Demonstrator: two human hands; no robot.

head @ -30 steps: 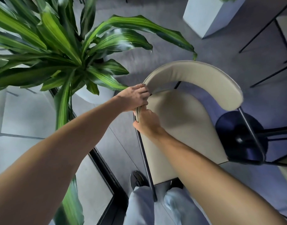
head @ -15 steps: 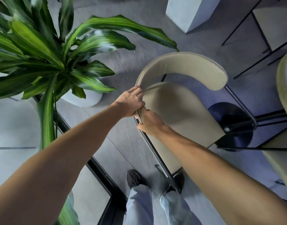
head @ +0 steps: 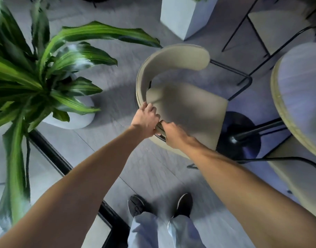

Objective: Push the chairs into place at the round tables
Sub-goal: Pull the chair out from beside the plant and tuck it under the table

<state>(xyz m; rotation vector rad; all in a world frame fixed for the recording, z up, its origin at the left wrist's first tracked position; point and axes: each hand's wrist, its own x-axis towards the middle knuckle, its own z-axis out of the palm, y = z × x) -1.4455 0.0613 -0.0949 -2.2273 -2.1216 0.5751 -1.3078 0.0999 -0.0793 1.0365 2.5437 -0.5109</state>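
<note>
Our shoes [head: 135, 203] are planted right behind the chair [head: 185, 104]. Both grips are clamped on the near end of its curved backrest [head: 171, 58]. The left grip [head: 144, 120] has its fingers curled over the edge, and the right grip [head: 173, 135] is wrapped round it just below, touching the left. The chair sits on the floor between us and the round desk [head: 300, 86], its seat corner near the desk's black base [head: 243, 138]. We'd say it's not tucked under yet, so most of the push is left. Versus half a second ago, the chair has swung round toward the desk, whose top now shows. The plant [head: 28, 77] sits off to our left.
</note>
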